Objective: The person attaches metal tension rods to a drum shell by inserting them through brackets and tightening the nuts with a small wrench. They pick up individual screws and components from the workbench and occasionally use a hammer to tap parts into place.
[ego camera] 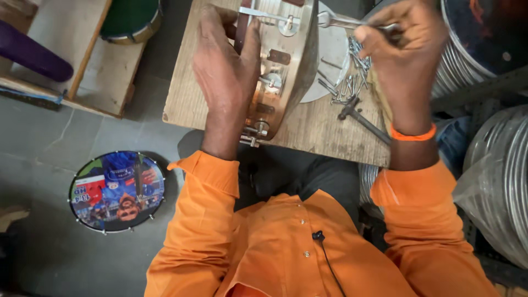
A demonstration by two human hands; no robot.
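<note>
A shiny metal drum shell [289, 66] stands on its edge on a small wooden table [308, 126]. Bolts and brackets line its side. My left hand [225, 66] grips the shell's left rim and steadies it. Near the shell's top, my right hand [404, 49] is closed on the handle of a metal wrench [341, 22] whose head reaches a fitting on the shell. An orange band circles my right wrist.
Loose metal rods and screws [346, 77] and a dark T-shaped key [360, 118] lie on the table. A small drum with a colourful printed head [116, 191] sits on the grey floor at left. Stacked metal hoops [495, 165] stand at right, and a green drum [132, 19] rests on a wooden platform.
</note>
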